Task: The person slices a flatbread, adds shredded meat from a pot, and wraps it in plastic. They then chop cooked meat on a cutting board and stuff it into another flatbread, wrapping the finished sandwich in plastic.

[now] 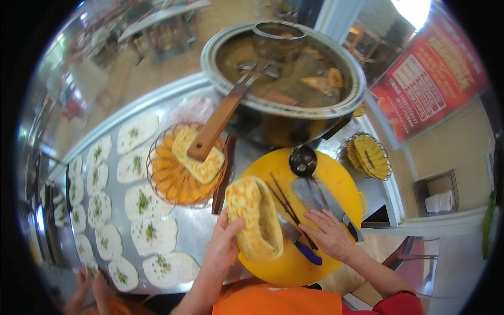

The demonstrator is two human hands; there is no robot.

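Note:
My left hand (225, 237) grips a browned flatbread (245, 210) over the left part of a round yellow cutting board (271, 272). The bread is slit along its right side, and the pocket gapes. My right hand (328, 237) is spread, palm down, beside the lower ends of dark chopsticks (284, 201), with nothing seen in it. Below the chopsticks lies a knife with a purple handle (309, 253), its blade partly hidden by the bread. A cleaver (309, 191) lies on the board's right side, partly behind my right hand. A dark ladle (302, 160) rests at the board's far edge.
A large metal pot (291, 132) of brown broth holds a strainer (262, 37). A wooden-handled utensil (220, 122) juts over a wicker basket (167, 179) containing another flatbread (206, 171). Dough pieces topped with chopped greens (151, 236) cover the left counter, near another person's hands (92, 277).

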